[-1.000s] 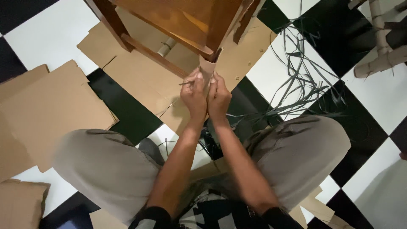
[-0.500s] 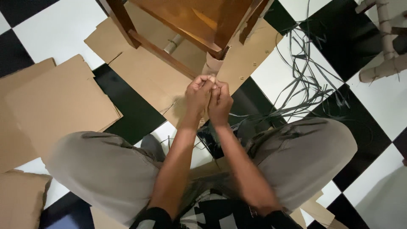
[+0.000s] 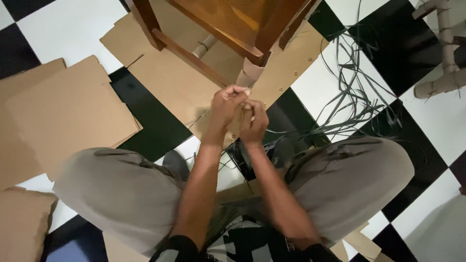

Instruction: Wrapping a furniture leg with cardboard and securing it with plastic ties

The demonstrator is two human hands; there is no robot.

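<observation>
My left hand (image 3: 227, 103) and my right hand (image 3: 252, 121) are pressed together just below the foot of a wooden chair (image 3: 218, 22). That chair leg (image 3: 248, 75) is wrapped in brown cardboard. Both hands are pinched shut on a thin dark strand (image 3: 199, 120) that trails off to the left over the cardboard. The fingertips hide how the strand runs between them. My knees in grey trousers (image 3: 121, 189) spread to either side of my arms.
Flat cardboard sheets (image 3: 63, 111) lie on the black-and-white checkered floor (image 3: 63, 34) at left and under the chair. A tangle of dark strips (image 3: 349, 97) lies at right. Another piece of furniture with cardboard-wrapped legs (image 3: 444, 48) stands at the top right.
My hands have drawn slightly away from the wrapped chair leg toward me, and the fingers have shifted on the strand. The view has tilted a little.
</observation>
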